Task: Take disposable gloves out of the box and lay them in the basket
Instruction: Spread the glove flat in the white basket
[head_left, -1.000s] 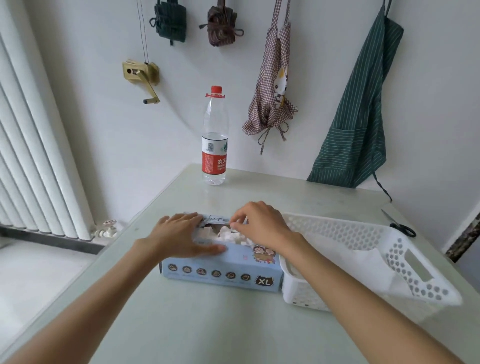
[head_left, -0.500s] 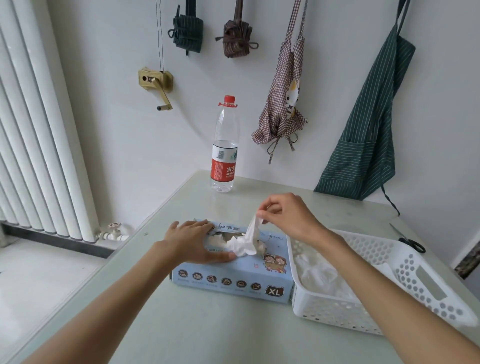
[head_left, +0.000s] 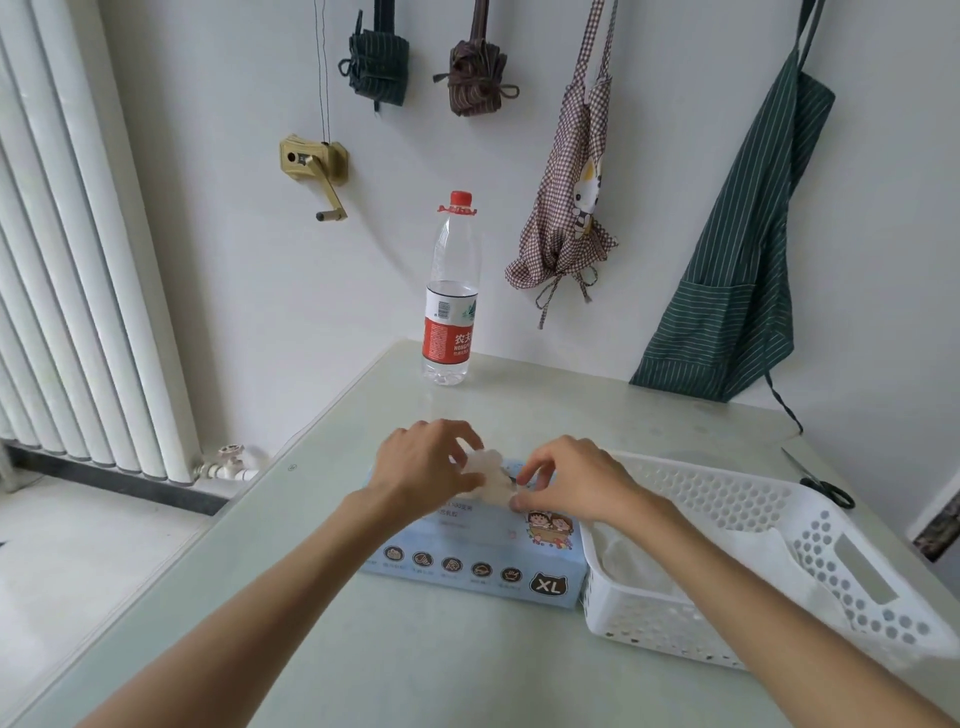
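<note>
A crumpled white glove (head_left: 487, 475) is being held just above the top of the blue glove box (head_left: 470, 561), between both hands. The left hand (head_left: 421, 465) is pinching its left edge with curled fingers; the right hand (head_left: 569, 480) is gripping its right edge at the fingertips. The box is lying on the pale green table (head_left: 363, 665), touching the white perforated basket (head_left: 810, 566) on its right, where white gloves are already lying. A water bottle (head_left: 451, 306) is standing well behind.
</note>
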